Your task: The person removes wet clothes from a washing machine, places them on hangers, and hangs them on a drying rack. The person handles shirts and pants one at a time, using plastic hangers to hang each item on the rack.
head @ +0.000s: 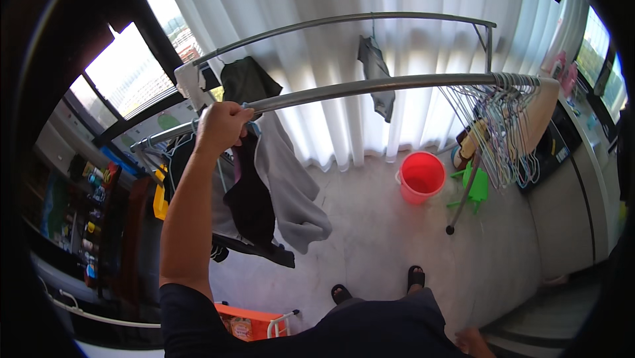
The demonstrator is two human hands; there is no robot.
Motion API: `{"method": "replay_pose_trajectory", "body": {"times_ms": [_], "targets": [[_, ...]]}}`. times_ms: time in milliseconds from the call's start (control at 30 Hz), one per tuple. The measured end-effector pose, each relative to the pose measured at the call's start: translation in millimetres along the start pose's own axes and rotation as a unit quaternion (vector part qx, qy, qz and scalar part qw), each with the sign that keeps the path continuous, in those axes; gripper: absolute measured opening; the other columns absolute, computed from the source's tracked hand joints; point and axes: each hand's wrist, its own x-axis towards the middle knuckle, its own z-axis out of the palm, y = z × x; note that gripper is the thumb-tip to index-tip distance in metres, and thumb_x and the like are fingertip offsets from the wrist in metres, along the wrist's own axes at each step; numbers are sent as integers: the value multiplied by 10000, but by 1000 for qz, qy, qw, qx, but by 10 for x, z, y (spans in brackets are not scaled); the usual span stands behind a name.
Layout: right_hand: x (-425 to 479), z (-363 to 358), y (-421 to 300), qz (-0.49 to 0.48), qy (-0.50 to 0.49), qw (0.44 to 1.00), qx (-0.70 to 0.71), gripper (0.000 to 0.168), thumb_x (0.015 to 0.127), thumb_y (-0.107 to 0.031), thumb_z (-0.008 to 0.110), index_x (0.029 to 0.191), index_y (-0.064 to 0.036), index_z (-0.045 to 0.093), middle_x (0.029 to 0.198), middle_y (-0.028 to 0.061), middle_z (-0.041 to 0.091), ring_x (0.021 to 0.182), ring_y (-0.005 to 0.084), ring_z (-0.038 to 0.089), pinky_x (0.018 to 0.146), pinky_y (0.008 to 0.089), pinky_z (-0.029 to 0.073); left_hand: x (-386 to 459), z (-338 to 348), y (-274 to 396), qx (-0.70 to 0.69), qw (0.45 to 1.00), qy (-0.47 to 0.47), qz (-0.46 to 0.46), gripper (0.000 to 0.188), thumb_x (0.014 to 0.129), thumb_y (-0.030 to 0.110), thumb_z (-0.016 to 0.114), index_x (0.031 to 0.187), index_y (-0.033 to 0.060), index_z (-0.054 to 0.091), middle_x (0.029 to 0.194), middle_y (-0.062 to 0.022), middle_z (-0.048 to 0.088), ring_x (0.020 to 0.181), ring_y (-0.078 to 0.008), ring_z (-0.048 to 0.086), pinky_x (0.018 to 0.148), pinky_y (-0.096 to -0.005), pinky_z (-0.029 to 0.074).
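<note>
My left hand (223, 122) is closed at the near metal rail (367, 88) of a clothes rack, gripping the top of a blue clothes hanger (254, 128). Just below it hang a black garment (250, 194) and a light grey garment (290, 194). More clothes on hangers crowd the rail to the left of my wrist, partly hidden by my forearm. My right hand (469, 340) is low beside my body at the bottom edge, away from the rack. Only part of it shows, and its fingers are unclear.
Many bare hangers (516, 135) bunch at the rail's right end. A red bucket (421, 177) and a green plastic stool (476, 184) stand on the floor near a rack leg (464, 199). Behind, a dark garment (248, 80) and a grey one (377, 78) hang from the far rail (342, 20).
</note>
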Motion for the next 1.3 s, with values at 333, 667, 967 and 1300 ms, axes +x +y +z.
{"method": "replay_pose_trajectory", "body": {"times_ms": [333,667,967,1300], "targets": [[-330,8,-1216,-358,12,923,-139,480,841,-328,789,1212,-31,727,980,173,762,934,327,743,867,409,583,-724,285,806,10,982,188,30,490,982,494,701,804,39,737,590,-33,627,485,-122,601,486,-290,452],[60,-2144,-528,-233,160,904,-319,456,841,-286,789,1198,-11,720,1066,213,748,1034,392,706,920,471,563,-3652,4595,-34,-13,882,-455,-120,359,1042,367,560,1165,63,708,1077,-132,709,937,-258,675,826,-409,534],[478,-2576,-567,-292,7,896,-335,549,854,-383,768,1285,-49,705,1249,213,713,1200,386,656,1016,467,529,-4515,5694,633,121,794,-595,-34,531,959,537,634,1302,141,727,1277,-171,721,1204,-361,667,1058,-431,504],[1237,-3184,-1968,-413,-31,901,-128,491,825,-319,814,1232,-60,721,1013,176,763,953,319,735,857,415,580,-3658,7034,1512,118,865,-483,-62,506,963,490,619,1257,97,744,1273,-176,720,1212,-357,663,1051,-447,509]]}}
